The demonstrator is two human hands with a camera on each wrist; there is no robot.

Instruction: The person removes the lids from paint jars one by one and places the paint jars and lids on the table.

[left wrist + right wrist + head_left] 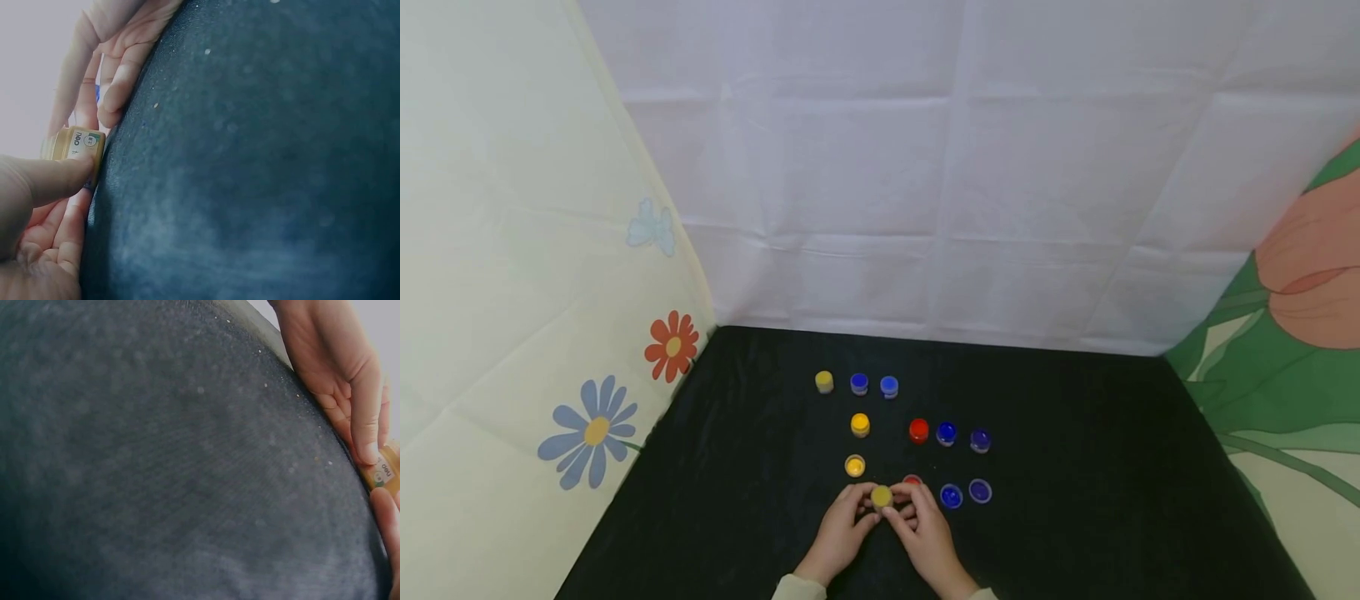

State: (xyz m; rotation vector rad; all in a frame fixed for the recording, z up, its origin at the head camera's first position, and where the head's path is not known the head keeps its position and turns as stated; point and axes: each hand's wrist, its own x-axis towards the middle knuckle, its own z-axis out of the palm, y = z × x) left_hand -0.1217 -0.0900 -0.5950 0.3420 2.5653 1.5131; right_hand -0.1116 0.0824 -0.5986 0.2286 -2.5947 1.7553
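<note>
Head: yellow jar [882,498] between hands [841,532] [928,535]

Head camera: high, facing forward and down, farthest off; takes in black cloth [1105,500] and white sheet [925,167]. Wrist cameras: low, close over the cloth, tilted. Jar [80,140] at frame left in left wrist, frame right in right wrist; all views share it, left hand [841,528] and right hand [927,533].
</note>
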